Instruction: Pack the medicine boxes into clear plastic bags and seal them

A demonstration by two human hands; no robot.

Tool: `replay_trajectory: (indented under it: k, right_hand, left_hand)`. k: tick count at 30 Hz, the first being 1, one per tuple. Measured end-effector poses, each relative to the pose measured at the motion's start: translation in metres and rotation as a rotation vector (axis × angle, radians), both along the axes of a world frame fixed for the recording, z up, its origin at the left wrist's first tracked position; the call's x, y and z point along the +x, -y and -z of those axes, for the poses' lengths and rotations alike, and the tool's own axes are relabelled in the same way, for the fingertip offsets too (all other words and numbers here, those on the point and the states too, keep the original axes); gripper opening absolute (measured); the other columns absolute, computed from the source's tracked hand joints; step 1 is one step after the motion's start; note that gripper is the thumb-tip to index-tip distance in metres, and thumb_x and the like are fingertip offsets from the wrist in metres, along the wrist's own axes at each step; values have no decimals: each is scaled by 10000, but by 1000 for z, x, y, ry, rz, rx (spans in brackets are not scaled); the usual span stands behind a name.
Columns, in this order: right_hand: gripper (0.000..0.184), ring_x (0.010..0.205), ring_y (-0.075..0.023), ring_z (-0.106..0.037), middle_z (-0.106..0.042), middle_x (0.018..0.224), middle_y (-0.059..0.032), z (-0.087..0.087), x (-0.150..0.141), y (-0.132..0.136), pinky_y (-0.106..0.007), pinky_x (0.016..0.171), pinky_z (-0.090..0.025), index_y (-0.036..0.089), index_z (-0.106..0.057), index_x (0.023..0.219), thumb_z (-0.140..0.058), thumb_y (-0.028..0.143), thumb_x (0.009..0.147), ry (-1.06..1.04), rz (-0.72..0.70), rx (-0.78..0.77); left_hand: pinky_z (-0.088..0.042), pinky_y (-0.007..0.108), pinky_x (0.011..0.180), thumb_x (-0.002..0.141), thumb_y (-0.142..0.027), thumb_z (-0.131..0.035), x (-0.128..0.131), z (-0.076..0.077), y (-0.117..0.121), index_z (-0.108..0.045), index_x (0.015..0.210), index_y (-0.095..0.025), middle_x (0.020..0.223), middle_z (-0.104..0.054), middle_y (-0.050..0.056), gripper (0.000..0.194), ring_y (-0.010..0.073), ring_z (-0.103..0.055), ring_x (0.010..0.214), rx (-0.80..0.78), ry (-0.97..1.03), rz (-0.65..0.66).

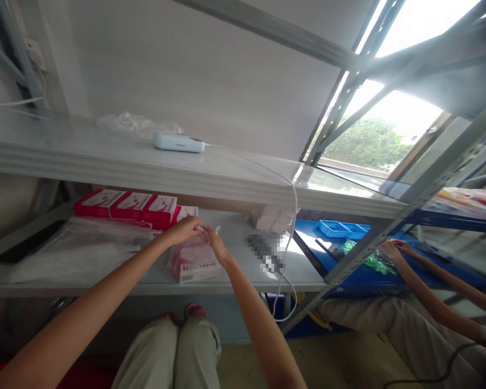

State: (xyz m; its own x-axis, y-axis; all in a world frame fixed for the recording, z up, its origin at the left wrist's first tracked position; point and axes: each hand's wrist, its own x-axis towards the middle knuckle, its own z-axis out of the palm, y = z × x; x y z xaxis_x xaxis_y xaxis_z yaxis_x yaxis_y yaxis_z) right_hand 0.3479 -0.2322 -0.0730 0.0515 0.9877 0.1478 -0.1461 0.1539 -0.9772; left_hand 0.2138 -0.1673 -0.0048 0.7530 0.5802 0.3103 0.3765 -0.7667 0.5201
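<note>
A clear plastic bag (174, 263) with a pink-and-white box (200, 263) in it stands near the front edge of the lower shelf. My left hand (188, 229) is closed on the gathered top of this bag. Right beside it, my right hand (217, 246) pinches the same bunched plastic above the box. Just behind my left hand, several red-and-white boxes (133, 208) stand in a row. Flat clear plastic bags (85, 248) lie in a pile to the left, under my left forearm.
A white device (179, 142) with a cable lies on the upper shelf (243, 178); the cable hangs down over the lower shelf. Clear packaging (273, 218) and a blurred-out item (267, 251) lie to the right. Beyond the metal post, a co-worker's hands (392, 249) work near blue trays (342, 229).
</note>
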Motion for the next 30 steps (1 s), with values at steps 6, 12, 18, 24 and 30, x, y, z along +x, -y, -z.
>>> replay_trajectory:
  k: [6,12,18,24,30]
  right_hand:
    - [606,828,-209,-601,-668,802,-48,0,2,3,-335,777,-474,173,-677,842,-474,738,758,137,98,-1]
    - [528,718,-183,-560,-603,678,-30,14,3,0,-296,658,-447,171,-653,783,-539,685,743,82,169,7]
    - [513,611,-152,-499,-562,631,-21,14,12,3,-295,635,-407,187,-593,657,-591,699,692,93,151,39]
    - [542,560,-122,-392,-433,586,18,4,20,3,-263,566,-335,210,-485,601,-479,726,767,298,-10,137]
    - [575,565,-131,-428,-473,576,4,2,21,-2,-274,584,-342,202,-503,577,-489,754,739,356,-102,88]
  left_hand:
    - [-439,400,896,784,-99,-539,-20,12,11,-744,827,-188,916,-732,83,227,264,-642,911,241,50,-161]
    - [-480,325,840,688,-205,-712,7,56,32,-583,1104,-176,1006,-653,66,437,203,-623,926,-260,587,-220]
    - [-436,308,766,674,-122,-633,8,70,29,-625,839,-141,775,-629,29,166,193,-591,781,-313,325,-170]
    - [-411,247,726,685,-132,-495,-3,74,8,-616,724,-151,743,-625,9,129,145,-548,745,-769,438,72]
    - [-415,266,805,740,-236,-508,-8,88,-5,-642,773,-163,832,-646,18,157,151,-551,819,-976,476,199]
